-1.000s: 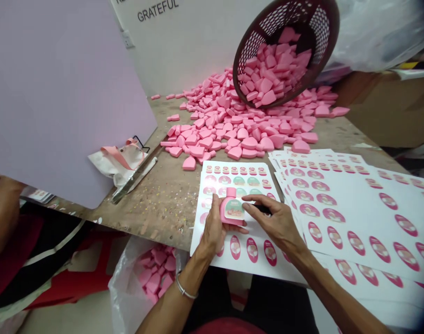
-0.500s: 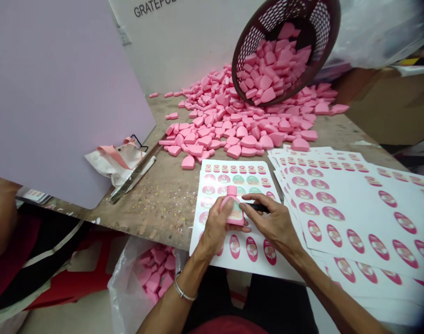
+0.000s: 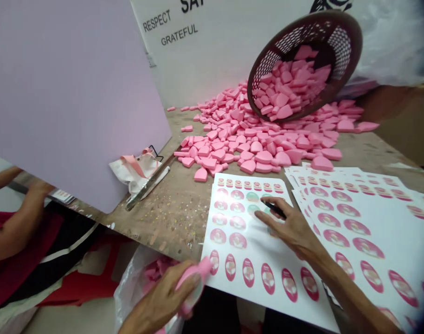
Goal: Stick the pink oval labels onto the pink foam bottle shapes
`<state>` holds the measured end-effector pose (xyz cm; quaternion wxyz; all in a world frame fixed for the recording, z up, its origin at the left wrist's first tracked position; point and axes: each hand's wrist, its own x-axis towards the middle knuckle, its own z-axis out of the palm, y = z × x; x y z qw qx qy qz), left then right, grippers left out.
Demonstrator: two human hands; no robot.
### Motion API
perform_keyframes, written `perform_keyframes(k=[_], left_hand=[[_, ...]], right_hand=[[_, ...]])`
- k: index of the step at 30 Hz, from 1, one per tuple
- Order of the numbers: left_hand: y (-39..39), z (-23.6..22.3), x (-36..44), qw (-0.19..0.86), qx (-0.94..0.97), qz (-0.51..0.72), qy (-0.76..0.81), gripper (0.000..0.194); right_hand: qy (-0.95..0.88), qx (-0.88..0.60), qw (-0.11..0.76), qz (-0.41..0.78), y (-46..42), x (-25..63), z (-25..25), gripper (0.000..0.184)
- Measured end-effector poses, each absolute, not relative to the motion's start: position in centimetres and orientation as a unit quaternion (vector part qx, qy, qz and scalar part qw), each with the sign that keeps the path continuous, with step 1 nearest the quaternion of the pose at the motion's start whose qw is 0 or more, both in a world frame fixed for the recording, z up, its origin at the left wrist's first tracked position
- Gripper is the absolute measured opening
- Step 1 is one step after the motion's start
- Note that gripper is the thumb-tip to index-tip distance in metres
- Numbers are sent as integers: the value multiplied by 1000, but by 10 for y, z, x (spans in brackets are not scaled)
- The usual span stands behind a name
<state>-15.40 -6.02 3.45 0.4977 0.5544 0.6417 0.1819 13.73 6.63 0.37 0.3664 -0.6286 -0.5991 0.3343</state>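
My left hand (image 3: 163,297) is wrapped round a pink bottle-shaped piece (image 3: 204,268) with a greenish label on its face. It is low in the view, over the opening of a plastic bag (image 3: 126,278) that has similar pink pieces inside. My right hand (image 3: 297,229) grips a slim black tool (image 3: 275,209), perhaps a pen or tweezers. Its tip is over the green oval stickers (image 3: 253,197) near the top of a white sticker sheet (image 3: 267,248). Part of those stickers is hidden by the fingers.
Behind the sheet, a heap of pink pieces (image 3: 240,125) spreads from a tipped brown basket (image 3: 357,46). More sticker sheets (image 3: 382,227) lie to the right. A lilac board (image 3: 69,93), a white pouch (image 3: 137,169) and another person's arm (image 3: 20,227) are at the left.
My left hand has carried the pink piece from above the sheet down and left to the bag. The right hand, still gripping the black tool, is now over the green stickers. The view has shifted.
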Motion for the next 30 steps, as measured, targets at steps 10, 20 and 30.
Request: perform_keyframes(k=[10,20,30], left_hand=[[114,42,-146,133,603,138,774,36],[219,6,-108,159,584,187,774,43],[65,9,-30,583,516,361,513,42]], right_hand=[[-622,-624,370,294,58,130,6,42],[-587,-697,345,225,32,190,-19,35],[-723,-626,294,1,44,186,-27,12]])
